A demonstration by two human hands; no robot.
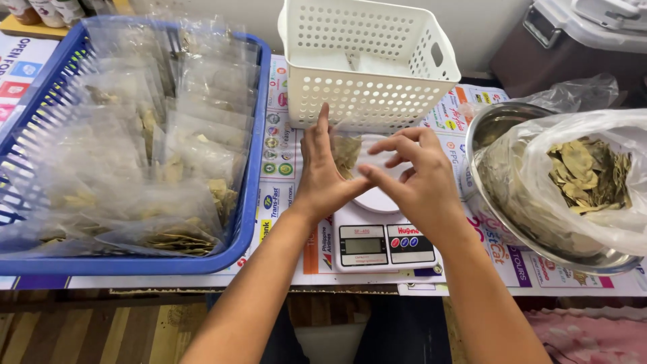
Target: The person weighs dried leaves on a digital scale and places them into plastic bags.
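Both hands (367, 178) over leaf packet (347, 154)

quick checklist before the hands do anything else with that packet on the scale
1. Left hand and right hand both at the small clear packet of dried leaves: ok.
2. Packet over the scale pan: ok.
3. Scale display readable: cannot tell, too small.
4. Packet sealed: cannot tell.
5. White perforated basket stands behind the scale, within reach: ok.
6. Loose dried leaves in the bag inside the metal bowl: ok.
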